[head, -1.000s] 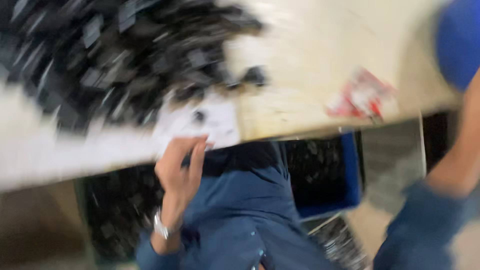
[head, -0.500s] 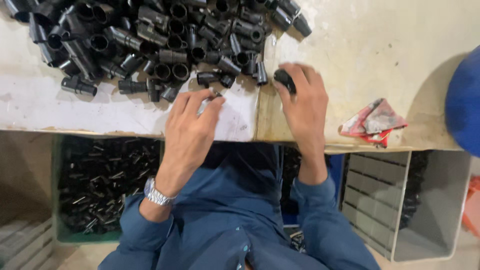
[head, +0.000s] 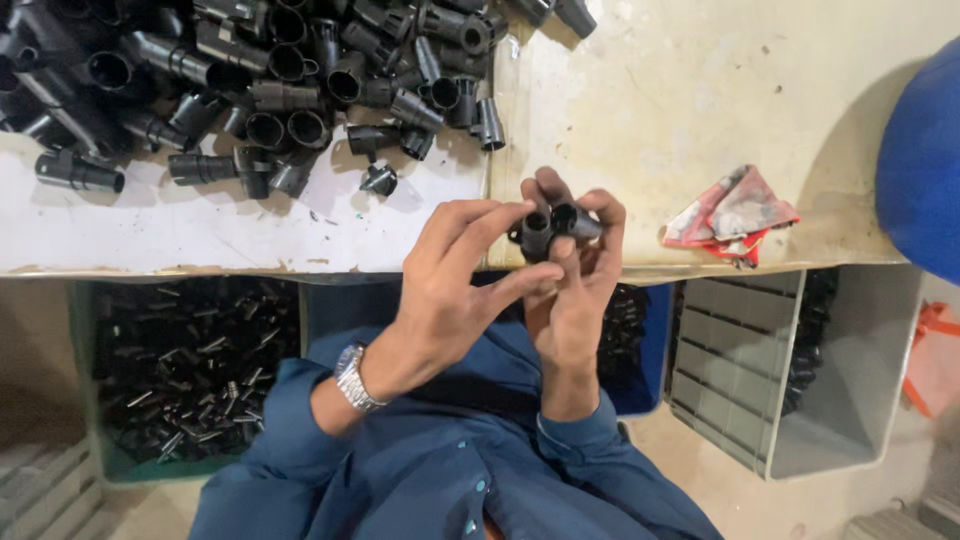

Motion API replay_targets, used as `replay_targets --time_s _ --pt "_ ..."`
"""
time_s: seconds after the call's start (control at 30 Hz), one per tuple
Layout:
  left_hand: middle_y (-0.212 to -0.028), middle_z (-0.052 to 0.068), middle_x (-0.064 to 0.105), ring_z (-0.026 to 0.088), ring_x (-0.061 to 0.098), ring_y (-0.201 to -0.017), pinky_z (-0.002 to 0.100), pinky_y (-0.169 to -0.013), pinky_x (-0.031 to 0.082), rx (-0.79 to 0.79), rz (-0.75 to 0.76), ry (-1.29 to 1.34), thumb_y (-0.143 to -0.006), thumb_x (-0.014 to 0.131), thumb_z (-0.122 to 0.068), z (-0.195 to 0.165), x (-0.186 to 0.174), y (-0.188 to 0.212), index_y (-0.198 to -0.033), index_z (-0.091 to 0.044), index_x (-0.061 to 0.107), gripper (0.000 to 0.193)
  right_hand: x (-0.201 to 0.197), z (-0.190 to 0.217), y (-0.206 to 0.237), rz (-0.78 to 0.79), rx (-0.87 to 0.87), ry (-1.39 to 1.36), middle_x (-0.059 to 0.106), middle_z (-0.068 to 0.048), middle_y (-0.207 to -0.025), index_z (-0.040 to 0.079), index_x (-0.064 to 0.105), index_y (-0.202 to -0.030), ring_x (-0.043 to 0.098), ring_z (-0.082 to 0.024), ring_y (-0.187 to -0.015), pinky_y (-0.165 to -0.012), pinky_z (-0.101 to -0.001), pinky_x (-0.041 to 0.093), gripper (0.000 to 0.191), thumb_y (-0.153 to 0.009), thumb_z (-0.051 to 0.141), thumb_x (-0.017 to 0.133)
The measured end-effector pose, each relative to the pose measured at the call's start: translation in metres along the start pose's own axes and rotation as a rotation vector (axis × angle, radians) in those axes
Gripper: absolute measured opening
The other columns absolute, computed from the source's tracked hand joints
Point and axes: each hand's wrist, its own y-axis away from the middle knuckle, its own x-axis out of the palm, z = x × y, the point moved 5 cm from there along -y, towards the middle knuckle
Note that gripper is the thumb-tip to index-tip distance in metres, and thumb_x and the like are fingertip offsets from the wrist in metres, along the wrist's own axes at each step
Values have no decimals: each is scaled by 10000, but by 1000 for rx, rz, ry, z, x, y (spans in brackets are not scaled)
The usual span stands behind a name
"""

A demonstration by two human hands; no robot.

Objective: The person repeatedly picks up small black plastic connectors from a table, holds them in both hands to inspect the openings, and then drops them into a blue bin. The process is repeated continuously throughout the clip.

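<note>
Both hands meet over the near edge of the white worktable [head: 700, 90]. My left hand [head: 455, 290], with a metal watch on its wrist, pinches a small black plastic tube fitting [head: 536, 232] between thumb and forefinger. My right hand [head: 575, 285] grips a second black fitting [head: 575, 222] that touches the first one. A large heap of similar black tube fittings [head: 270, 70] covers the table's upper left. One small loose fitting [head: 380, 180] lies alone near the heap's edge.
A crumpled red and white wrapper [head: 735, 215] lies on the table to the right. A blue rounded object [head: 925, 160] sits at the far right. Below the table stand a green crate of black parts [head: 85, 380], a blue bin [head: 650, 370] and a grey crate [head: 860, 400].
Both hands came back off the table toward me, each carrying a black fitting picked from the heap's edge, and now hold the two pieces together.
</note>
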Motion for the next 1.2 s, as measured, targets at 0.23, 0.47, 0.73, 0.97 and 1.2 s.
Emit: replay_targets --time_s 0.23,0.47,0.73,0.97,1.2 --pt "-1231 138 696 214 724 -1064 318 -896 617 -423 26 818 -1002 779 -50 33 4 27 -1328 -46 632 358 -3 -2 9 115 -13 -62 542 -188 -1432 44 534 -1343 577 -297 -1282 -1116 -410 517 441 -1006 148 797" --pt "-1245 174 685 231 724 -965 337 -802 611 -611 -63 1467 -1024 730 -134 53 4 45 -1406 -92 543 428 0 -14 13 207 90 -202 632 -184 -1223 19 571 -1271 651 -274 -1081 -823 -412 578 362 -974 -13 775" --pt "-1235 138 672 215 690 -1176 323 -966 598 -448 -125 1118 -908 775 22 52 -6 51 -1258 -31 548 421 16 -21 13 179 5 23 654 -193 -1251 -44 615 -1349 635 -249 -1180 -1078 -367 519 446 -923 -46 747" --pt "-1288 110 677 153 667 -1135 299 -1003 584 -427 -42 848 -986 725 87 49 -14 54 -1420 40 607 452 24 -14 14 194 27 63 625 -158 -1300 -49 663 -1270 641 -233 -1171 -1065 -346 525 387 -897 -38 768" --pt "-1252 98 702 129 670 -1010 283 -930 580 -484 15 914 -1087 639 -152 52 -19 51 -1487 27 552 447 25 -13 13 214 77 130 638 -140 -1190 -70 701 -1259 672 -211 -1061 -914 -319 571 394 -920 86 826"
